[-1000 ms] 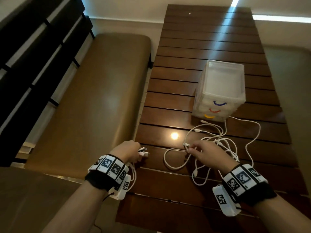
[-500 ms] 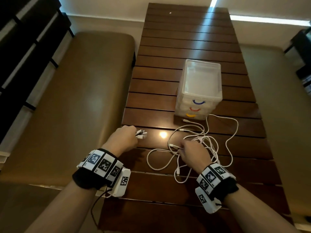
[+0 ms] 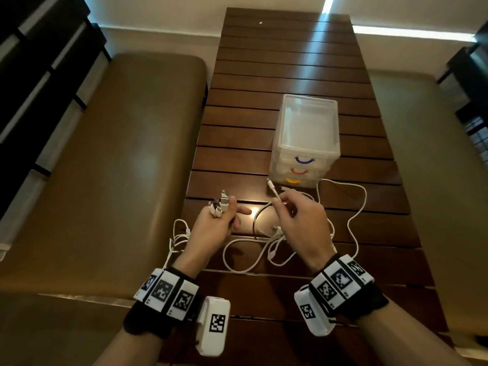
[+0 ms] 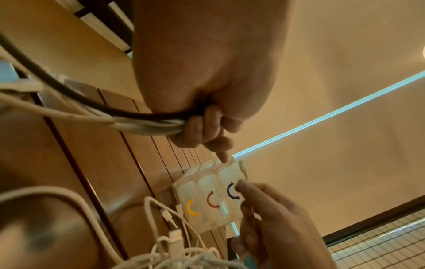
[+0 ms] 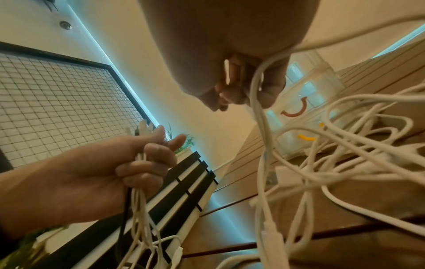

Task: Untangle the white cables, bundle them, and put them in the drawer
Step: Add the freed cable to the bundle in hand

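Tangled white cables point(image 3: 274, 241) point(image 5: 345, 163) lie on the wooden table in front of a clear drawer unit point(image 3: 307, 138) point(image 4: 214, 196) with blue, red and yellow handles. My left hand point(image 3: 220, 220) point(image 5: 147, 156) grips a bunch of cable ends point(image 3: 219, 204), plugs sticking up past the thumb; its index finger points out. The strands point(image 4: 147, 125) run back from its curled fingers. My right hand point(image 3: 293, 215) point(image 4: 260, 218) is raised above the tangle and pinches one white cable point(image 5: 257, 94) just behind its plug point(image 3: 272, 187).
A tan padded bench point(image 3: 111, 159) runs along the table's left side, with dark slats point(image 3: 31, 83) behind it. Another bench point(image 3: 443, 167) lies to the right. The far half of the slatted table point(image 3: 285, 56) holds nothing but the drawer unit.
Both hands rose off the table. The right hand lifted one cable end toward the drawer unit. The left hand brought its bunch of plugs up and inward.
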A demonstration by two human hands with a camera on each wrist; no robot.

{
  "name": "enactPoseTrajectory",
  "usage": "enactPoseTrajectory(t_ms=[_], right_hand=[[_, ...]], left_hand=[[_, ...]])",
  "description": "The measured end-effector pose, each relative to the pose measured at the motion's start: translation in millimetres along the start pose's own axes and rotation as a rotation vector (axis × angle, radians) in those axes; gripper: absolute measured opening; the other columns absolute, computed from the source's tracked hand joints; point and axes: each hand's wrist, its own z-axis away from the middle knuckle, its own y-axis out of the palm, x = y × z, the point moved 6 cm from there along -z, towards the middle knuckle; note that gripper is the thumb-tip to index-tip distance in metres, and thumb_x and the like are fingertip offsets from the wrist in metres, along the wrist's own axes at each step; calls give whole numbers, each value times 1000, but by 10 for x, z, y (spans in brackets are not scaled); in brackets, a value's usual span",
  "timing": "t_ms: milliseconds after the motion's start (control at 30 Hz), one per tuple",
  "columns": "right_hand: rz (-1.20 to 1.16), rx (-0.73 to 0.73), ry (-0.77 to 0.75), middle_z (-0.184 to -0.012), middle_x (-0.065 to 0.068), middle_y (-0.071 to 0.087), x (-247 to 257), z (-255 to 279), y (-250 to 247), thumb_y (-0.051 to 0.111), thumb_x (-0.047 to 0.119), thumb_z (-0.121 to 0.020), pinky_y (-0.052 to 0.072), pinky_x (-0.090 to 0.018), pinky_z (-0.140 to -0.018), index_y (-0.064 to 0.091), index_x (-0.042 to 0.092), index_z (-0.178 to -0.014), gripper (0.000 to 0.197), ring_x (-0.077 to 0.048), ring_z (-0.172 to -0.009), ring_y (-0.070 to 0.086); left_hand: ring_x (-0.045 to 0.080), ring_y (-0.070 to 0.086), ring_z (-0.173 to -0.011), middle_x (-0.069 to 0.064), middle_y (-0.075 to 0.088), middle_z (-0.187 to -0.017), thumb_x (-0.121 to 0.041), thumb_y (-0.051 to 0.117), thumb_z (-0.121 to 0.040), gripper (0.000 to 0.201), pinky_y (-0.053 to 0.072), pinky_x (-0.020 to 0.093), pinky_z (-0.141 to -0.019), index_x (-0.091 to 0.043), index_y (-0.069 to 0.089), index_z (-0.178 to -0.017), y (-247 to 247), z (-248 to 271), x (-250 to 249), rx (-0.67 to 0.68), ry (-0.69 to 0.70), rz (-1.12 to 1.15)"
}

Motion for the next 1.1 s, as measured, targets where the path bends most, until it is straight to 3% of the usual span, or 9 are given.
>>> enactPoseTrajectory(t_ms=[200,333,400,567,633,700,800,967,1100], right_hand=[[-162,212,-134,-66,21,55,350,169,243,64,27,-95,40,-14,-58,69,27,-92,6,-4,-63,56],[-224,258,-194,-77,15,62,437,276,379,65,19,-93,38,-12,-64,72,21,-91,7,-3,-71,57],[-257,250,-185,-81,10,66,408,283,409,66,17,-92,43,-16,-66,73,19,-94,7,-6,-74,60],[-359,278,-150,-85,6,71,356,260,428,68,21,-88,52,-34,-72,76,22,-92,9,-12,-80,65],[-325,318,-143,-82,9,70,324,246,423,69,25,-88,50,-25,-69,75,20,-86,7,-8,-76,63],[-259,375,-76,-70,11,64,239,222,440,71,31,-89,44,-21,-60,69,22,-75,16,-6,-65,58],[-204,442,-3,-58,0,57,101,217,452,62,48,-92,47,-42,-59,59,19,-61,43,-16,-56,53],[-56,490,-89,-55,2,55,45,160,422,49,66,-90,45,-38,-60,58,17,-61,58,-13,-55,52],[250,621,-135,-58,7,57,-62,81,413,23,80,-86,44,-29,-58,61,23,-64,72,-7,-57,55]], left_hand=[[7,32,-45,-1,37,-54,-51,50,-89,49,31,17,-41,-13,74,-110,101,117,2,-47,-25,298],[8,49,-51,-7,56,-55,-46,61,-82,40,38,19,-48,-18,74,-107,89,182,-7,-54,27,322],[16,54,-57,6,64,-67,-47,69,-74,47,41,21,-49,-10,75,-103,103,189,11,-25,18,371],[9,43,-40,-3,48,-46,-45,57,-88,38,37,16,-40,-12,63,-70,181,220,65,74,-69,367],[16,56,-48,4,59,-54,-50,53,-89,45,46,18,-46,-9,69,-77,172,194,61,40,-27,234],[17,73,-74,9,74,-82,-52,46,-91,49,56,20,-59,-12,75,-96,153,174,17,-28,45,137],[14,73,-92,8,75,-99,-50,41,-94,53,59,26,-68,-12,75,-105,75,149,-111,-109,86,243],[17,59,-52,3,47,-52,-48,39,-94,50,59,42,-72,-15,74,-83,-65,151,-295,-109,162,408],[5,34,-41,-8,34,-45,-50,38,-93,52,36,19,-48,-20,73,-70,-321,166,-532,-186,232,612]])
